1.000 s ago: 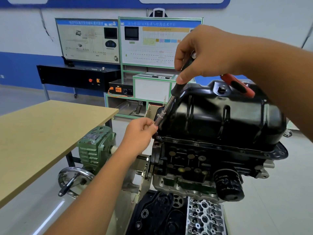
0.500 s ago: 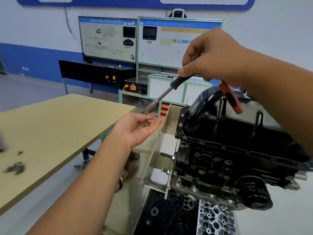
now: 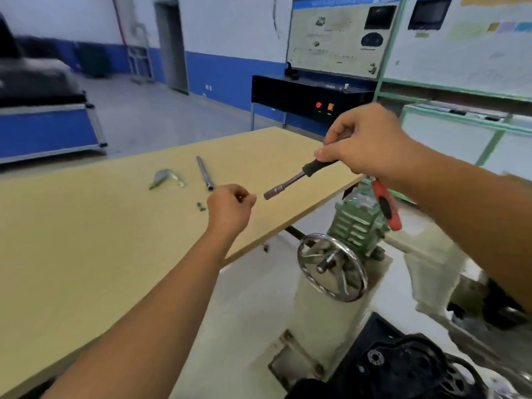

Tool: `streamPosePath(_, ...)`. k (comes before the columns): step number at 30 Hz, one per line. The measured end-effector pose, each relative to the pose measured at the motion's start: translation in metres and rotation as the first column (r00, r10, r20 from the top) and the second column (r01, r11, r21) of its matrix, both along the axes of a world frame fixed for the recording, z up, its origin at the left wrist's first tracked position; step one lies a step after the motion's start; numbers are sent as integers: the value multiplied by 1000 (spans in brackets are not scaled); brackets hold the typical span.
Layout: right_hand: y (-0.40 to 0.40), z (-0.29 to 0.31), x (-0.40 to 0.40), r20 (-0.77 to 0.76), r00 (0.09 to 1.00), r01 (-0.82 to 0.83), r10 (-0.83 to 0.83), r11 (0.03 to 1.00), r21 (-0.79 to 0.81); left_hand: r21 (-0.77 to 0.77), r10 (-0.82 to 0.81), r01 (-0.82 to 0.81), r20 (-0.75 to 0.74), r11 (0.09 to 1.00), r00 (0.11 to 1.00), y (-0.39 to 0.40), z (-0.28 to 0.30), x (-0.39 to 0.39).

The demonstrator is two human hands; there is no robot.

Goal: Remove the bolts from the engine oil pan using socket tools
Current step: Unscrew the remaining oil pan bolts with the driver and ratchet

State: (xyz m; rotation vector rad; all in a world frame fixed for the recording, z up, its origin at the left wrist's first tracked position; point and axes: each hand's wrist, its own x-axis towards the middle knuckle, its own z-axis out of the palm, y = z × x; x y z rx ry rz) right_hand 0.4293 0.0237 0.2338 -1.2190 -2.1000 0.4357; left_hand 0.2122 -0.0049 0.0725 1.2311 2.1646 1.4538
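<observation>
Right hand (image 3: 364,144) gripping a black-and-red-handled socket driver (image 3: 290,182) above the tan surface (image 3: 86,254), left hand (image 3: 229,210) curled over the surface, its contents hidden, loose bolts (image 3: 201,206), extension bar (image 3: 204,173) and metal bracket (image 3: 167,178) farther left, chrome handwheel (image 3: 332,267) below right.

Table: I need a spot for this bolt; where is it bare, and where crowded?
The table is bare along its near side, below the left hand, and at the far right corner under the socket tool. It is crowded mid-table: metal scrap, rod, loose bolts.
</observation>
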Motion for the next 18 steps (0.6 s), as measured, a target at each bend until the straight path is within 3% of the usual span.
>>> streamPosePath(2, 4, -17, -23, -6, 1000, -9, 9, 1000, -22, -107, -24, 0, -217, 994, 976, -1, -22, -32)
streamPosePath(6, 13, -51, -50, -60, 998, -9, 4, 997, -79, -170, -71, 21, -297, 985, 952, -4, -72, -62)
streamPosePath(18, 28, -85, -50, -160, 980, 81, -120, 970, -230, -94, 14, -25, -120, 995, 993, 0, -78, -72)
